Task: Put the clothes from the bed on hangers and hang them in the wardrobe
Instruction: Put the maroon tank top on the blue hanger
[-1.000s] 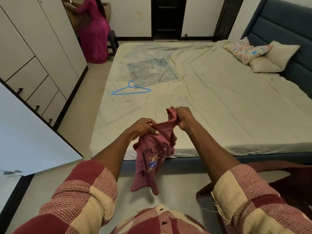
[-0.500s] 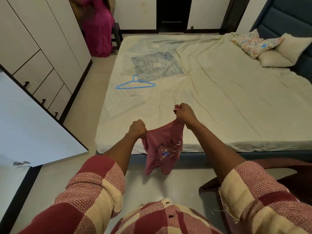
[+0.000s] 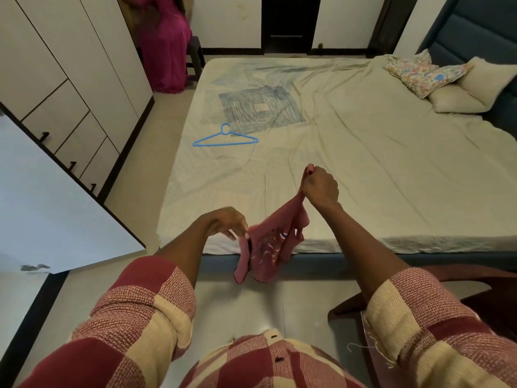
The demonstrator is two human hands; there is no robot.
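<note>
The bed (image 3: 349, 169), under a creased cream sheet, fills the middle, its near edge running just below the hands, with wide bare sheet beyond them. The white wardrobe (image 3: 64, 88) lines the left wall, a strip of floor between it and the bed. A small red shirt (image 3: 268, 247) with a printed front hangs over the bed's near edge; the right hand (image 3: 320, 189) pinches its upper corner, raised, while the left hand (image 3: 226, 222), fingers loosely spread, touches its lower-left edge. A blue hanger (image 3: 225, 138) lies flat near the bed's left edge.
</note>
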